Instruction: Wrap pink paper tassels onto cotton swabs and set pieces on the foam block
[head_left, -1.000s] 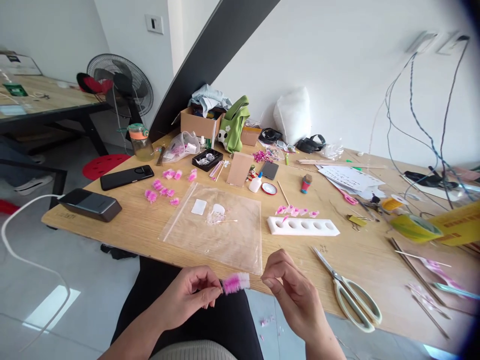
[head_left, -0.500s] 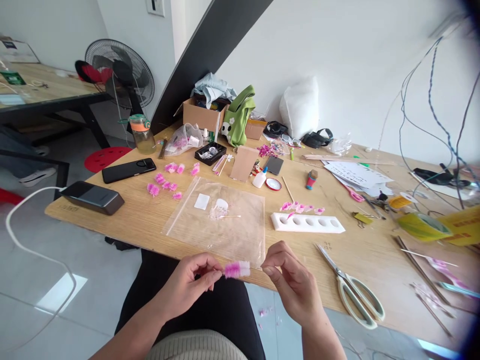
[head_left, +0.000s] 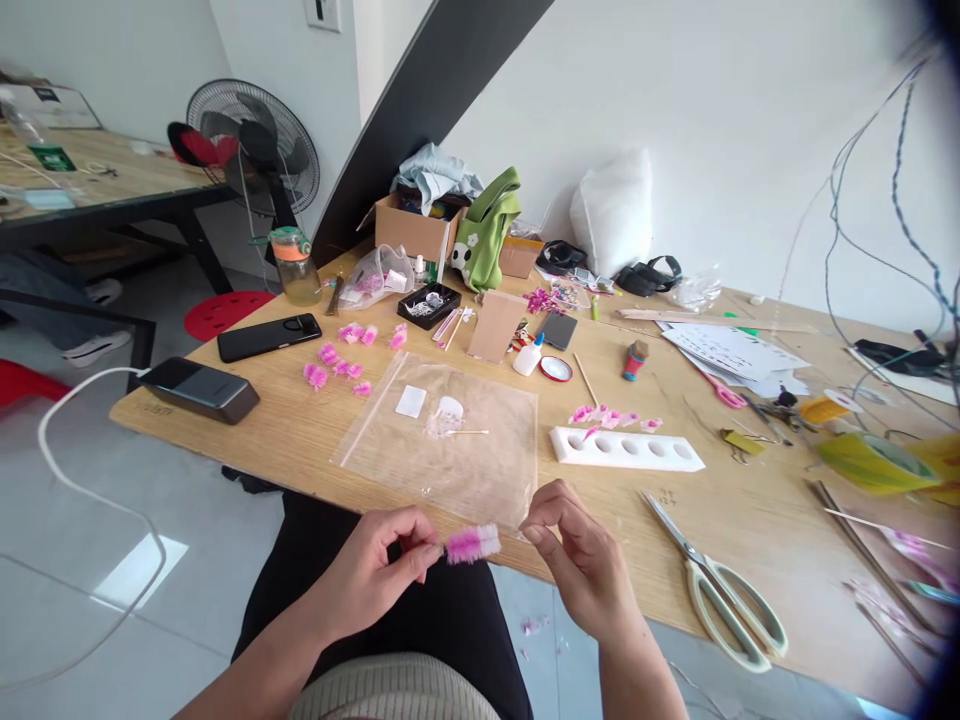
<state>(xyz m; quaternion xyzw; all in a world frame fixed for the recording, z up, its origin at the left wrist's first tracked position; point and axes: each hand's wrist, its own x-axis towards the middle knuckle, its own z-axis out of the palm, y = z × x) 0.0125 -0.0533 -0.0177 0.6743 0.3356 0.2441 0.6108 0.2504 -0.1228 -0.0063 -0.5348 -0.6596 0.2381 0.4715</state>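
Note:
My left hand [head_left: 384,560] pinches one end of a fluffy pink piece with a paler tip [head_left: 472,544], just off the table's front edge. That piece points right, toward my right hand [head_left: 581,560], whose thumb and forefinger are pressed together. Whatever the right fingertips hold, if anything, is too fine to make out. Behind both hands lies a clear zip bag [head_left: 480,480], carrying a white square [head_left: 410,401], a rounded white piece and a cotton swab [head_left: 471,432]. Right of the bag is a white strip with round hollows [head_left: 630,463], with pink pieces along its back edge.
Scissors [head_left: 709,570] lie by the front edge at right. Several pink tufts [head_left: 328,354], a phone [head_left: 270,338] and a black device with a cable [head_left: 199,388] occupy the left. Farther back are a glue bottle [head_left: 529,356], a green bag [head_left: 486,235] and a drink bottle [head_left: 295,270].
The view has turned slightly left, so the table's things appear farther right. Both hands keep nearly the same pose, and the pink piece stays in the left fingers.

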